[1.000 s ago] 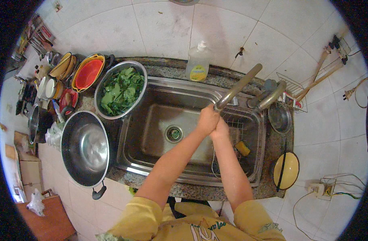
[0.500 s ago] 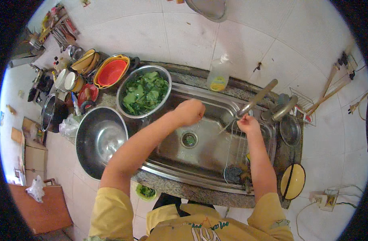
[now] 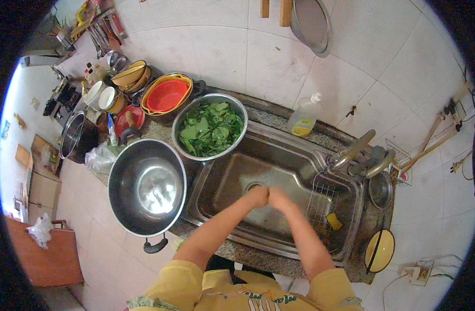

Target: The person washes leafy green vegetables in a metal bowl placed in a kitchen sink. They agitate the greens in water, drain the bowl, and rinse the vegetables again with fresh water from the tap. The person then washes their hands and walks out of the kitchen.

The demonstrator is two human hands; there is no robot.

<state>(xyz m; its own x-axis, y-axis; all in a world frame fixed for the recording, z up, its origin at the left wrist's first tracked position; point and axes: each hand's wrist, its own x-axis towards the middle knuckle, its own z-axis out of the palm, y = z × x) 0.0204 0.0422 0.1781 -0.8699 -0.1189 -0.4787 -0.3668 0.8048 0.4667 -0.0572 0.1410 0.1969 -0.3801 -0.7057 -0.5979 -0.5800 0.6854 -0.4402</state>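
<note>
My left hand (image 3: 257, 197) and my right hand (image 3: 279, 198) meet above the steel sink (image 3: 237, 166), next to its drain (image 3: 255, 185). Both are closed and touch each other; anything inside them is hidden. To the left of the sink's back corner, a steel bowl (image 3: 176, 136) holds cut green leaves (image 3: 211, 129). An empty deep pot (image 3: 147, 186) with a black handle stands left of my arms. The faucet (image 3: 354, 147) rises at the sink's right end, away from my hands.
A yellow sponge (image 3: 333, 222) lies by a wire rack (image 3: 320, 199) in the sink's right part. Behind the sink stands a clear soap bottle (image 3: 304, 116). A red basket (image 3: 167, 97) and stacked bowls (image 3: 129, 76) crowd the back left. A yellow bowl (image 3: 380, 250) sits at the right edge.
My right hand has left the faucet and moved left and nearer to me. My left hand has come down toward the drain, and the two now touch. The view has shifted.
</note>
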